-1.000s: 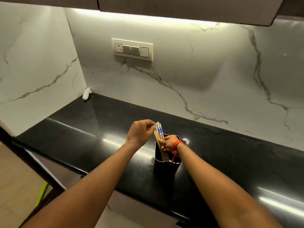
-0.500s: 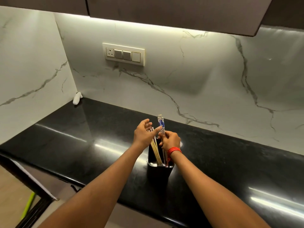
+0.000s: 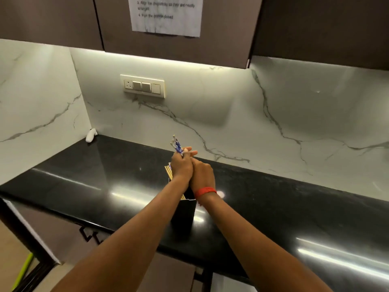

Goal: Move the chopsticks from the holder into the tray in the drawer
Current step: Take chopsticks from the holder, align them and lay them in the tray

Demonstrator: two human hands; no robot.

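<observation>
Black, the holder (image 3: 182, 211) stood near the surface's (image 3: 84, 175) front edge; both hands met above it, left hand (image 3: 181, 166) gripping blue-patterned chopsticks (image 3: 176, 145), right hand (image 3: 202, 175) closed alongside, likely steadying; wooden chopsticks (image 3: 168, 172) remained inside.

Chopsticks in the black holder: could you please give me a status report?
Left hand grips blue-patterned chopsticks, right hand alongside. Wooden chopsticks remain in black holder. Drawer unseen.

A black glossy counter (image 3: 126, 186) fills the middle of the frame. A switch panel (image 3: 142, 86) sits on the marble wall (image 3: 231, 106), a printed paper (image 3: 166, 15) at top centre, a small white object (image 3: 91, 135) in the left corner.
</observation>
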